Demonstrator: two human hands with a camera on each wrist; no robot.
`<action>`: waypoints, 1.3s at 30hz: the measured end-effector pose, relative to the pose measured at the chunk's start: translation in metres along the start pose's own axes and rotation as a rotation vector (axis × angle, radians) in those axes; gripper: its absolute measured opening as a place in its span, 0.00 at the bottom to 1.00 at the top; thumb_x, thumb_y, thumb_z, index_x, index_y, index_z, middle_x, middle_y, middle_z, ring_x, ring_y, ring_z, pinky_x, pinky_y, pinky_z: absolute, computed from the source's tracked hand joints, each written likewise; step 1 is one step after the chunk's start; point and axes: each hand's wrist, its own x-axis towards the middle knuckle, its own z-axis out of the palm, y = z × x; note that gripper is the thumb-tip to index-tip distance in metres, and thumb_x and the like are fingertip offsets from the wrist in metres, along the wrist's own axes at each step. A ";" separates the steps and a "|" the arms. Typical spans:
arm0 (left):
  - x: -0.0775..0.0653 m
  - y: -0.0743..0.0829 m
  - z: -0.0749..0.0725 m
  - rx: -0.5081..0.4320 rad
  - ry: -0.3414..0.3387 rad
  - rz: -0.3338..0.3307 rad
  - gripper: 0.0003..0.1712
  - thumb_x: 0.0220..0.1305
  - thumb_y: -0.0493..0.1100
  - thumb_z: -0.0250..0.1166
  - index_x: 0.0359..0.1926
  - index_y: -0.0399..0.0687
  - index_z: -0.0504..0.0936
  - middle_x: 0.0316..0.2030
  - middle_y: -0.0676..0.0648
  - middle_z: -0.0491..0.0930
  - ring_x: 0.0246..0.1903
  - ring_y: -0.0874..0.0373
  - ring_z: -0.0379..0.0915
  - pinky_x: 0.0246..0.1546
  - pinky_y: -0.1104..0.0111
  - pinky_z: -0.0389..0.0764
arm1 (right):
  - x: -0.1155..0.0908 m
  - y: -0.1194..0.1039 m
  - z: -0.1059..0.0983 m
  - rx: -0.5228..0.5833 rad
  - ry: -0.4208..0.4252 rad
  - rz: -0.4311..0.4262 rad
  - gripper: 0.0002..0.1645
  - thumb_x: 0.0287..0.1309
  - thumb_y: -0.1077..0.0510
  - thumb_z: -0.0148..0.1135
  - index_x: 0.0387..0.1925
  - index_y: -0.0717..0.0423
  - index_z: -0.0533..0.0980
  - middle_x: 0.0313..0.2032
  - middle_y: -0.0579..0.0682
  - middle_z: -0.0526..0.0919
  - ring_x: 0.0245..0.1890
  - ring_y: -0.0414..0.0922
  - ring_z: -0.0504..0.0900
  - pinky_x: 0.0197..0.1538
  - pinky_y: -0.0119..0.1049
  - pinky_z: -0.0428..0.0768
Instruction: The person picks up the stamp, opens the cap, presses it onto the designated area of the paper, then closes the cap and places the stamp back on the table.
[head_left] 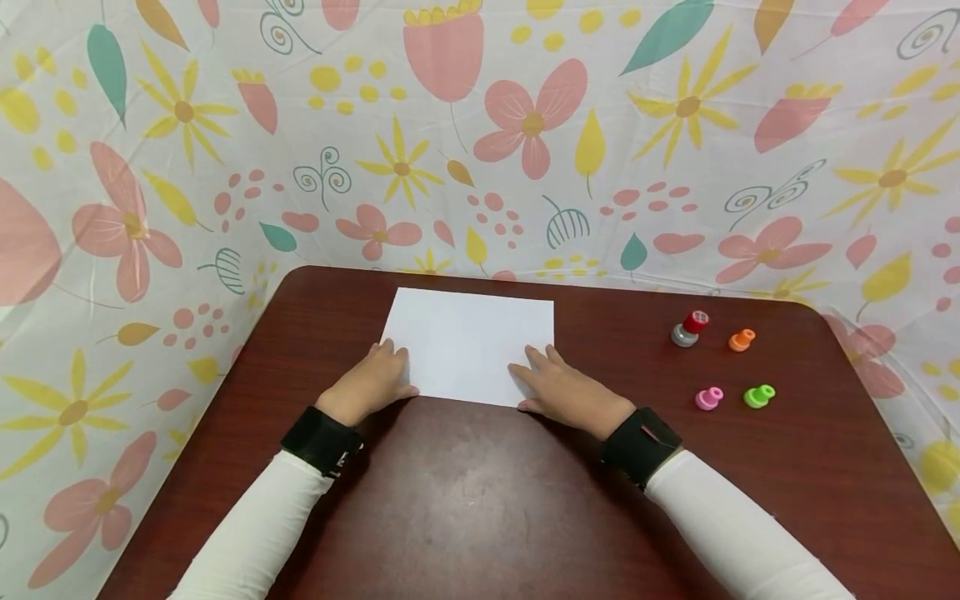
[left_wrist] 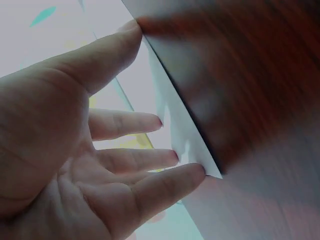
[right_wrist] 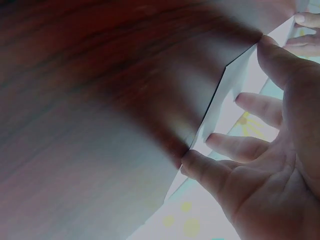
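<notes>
A blank white sheet of paper [head_left: 468, 346] lies flat toward the far side of the brown table. My left hand [head_left: 372, 379] rests at its near left corner, fingers spread along the left edge and thumb at the near edge. At the near right corner, my right hand [head_left: 570, 393] touches the sheet with extended fingertips, thumb on the near edge. Both wrist views show the palms, with the fingertips on the paper [left_wrist: 192, 135] and nothing gripped between fingers and thumb.
On the right of the table [head_left: 465, 517] stand a red-and-grey stamp-like piece [head_left: 689, 328] and small knobbed pieces in orange [head_left: 742, 340], pink [head_left: 708, 398] and green [head_left: 759, 396]. A flower-printed curtain [head_left: 525, 183] hangs behind the table and along its sides.
</notes>
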 end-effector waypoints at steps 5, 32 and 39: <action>0.004 0.014 0.003 0.062 0.025 0.034 0.33 0.66 0.50 0.73 0.54 0.22 0.76 0.55 0.21 0.75 0.64 0.28 0.70 0.67 0.39 0.71 | -0.014 0.010 -0.001 0.020 0.023 -0.010 0.36 0.69 0.46 0.67 0.71 0.60 0.71 0.70 0.72 0.68 0.66 0.76 0.71 0.60 0.58 0.82; 0.023 0.085 0.022 0.099 0.052 0.042 0.35 0.69 0.52 0.70 0.59 0.24 0.77 0.62 0.20 0.72 0.64 0.27 0.72 0.60 0.53 0.82 | -0.070 0.061 -0.002 0.055 -0.027 0.052 0.38 0.65 0.46 0.70 0.71 0.56 0.71 0.71 0.69 0.69 0.68 0.75 0.69 0.61 0.62 0.80; 0.028 0.099 0.026 0.239 0.137 0.111 0.32 0.65 0.56 0.72 0.51 0.27 0.83 0.56 0.25 0.80 0.58 0.32 0.79 0.59 0.56 0.84 | -0.085 0.070 -0.003 0.071 -0.024 0.056 0.39 0.63 0.47 0.71 0.72 0.55 0.70 0.71 0.68 0.69 0.69 0.75 0.68 0.61 0.63 0.80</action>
